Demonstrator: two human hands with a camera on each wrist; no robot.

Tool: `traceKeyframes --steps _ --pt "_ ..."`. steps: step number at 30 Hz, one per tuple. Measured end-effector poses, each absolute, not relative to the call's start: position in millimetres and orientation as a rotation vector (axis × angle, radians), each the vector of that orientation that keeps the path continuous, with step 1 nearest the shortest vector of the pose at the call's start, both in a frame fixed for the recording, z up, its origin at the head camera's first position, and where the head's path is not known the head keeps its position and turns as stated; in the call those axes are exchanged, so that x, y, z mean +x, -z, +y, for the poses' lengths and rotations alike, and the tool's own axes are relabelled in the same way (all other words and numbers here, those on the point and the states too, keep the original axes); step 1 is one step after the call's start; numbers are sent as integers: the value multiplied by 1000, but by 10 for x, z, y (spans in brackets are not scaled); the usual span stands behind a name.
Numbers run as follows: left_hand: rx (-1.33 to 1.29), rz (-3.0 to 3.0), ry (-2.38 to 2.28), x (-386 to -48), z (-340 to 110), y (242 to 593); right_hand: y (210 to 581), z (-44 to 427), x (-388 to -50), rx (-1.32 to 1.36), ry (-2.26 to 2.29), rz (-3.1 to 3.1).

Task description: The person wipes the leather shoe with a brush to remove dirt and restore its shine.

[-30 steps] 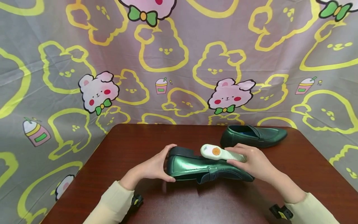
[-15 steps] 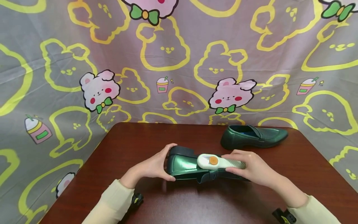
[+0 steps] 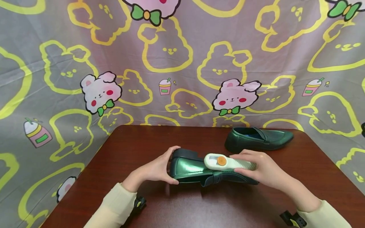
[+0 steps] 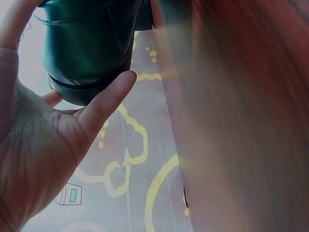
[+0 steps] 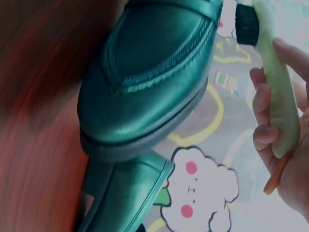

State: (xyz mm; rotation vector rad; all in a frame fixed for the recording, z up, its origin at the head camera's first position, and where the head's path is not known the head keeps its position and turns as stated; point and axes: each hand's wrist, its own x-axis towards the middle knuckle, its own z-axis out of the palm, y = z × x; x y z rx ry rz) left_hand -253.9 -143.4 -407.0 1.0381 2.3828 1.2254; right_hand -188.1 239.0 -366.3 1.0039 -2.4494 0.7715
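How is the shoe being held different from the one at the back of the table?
The held shoe is on its side; the back shoe stands upright on its sole. The left hand grips the held shoe, while no hand holds the back shoe. Both are green loafers, toes pointing right in the head view.

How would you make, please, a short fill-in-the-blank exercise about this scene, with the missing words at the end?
1. The left grip holds one shoe at the end opposite its toe, the ____.
2. The round disc on the brush, which the right grip holds, is coloured ____.
3. The other shoe, held by nobody, stands on the wooden ____.

Missing words: heel; orange; table.
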Motion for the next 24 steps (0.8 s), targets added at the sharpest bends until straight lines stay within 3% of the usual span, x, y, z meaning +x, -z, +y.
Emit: traceKeyframes --steps 6,17,24 --pt "1040 2365 -1243 -2539 -1430 4071 3675 2337 -1820 1119 -768 -2516" --pt "1054 2386 -1209 -2547 -1432 4069 3736 2510 -2100 844 -701 -2548" --pt "1045 2401 -1191 -2540 -1445 4060 3718 2502 -1988 865 -742 -2471"
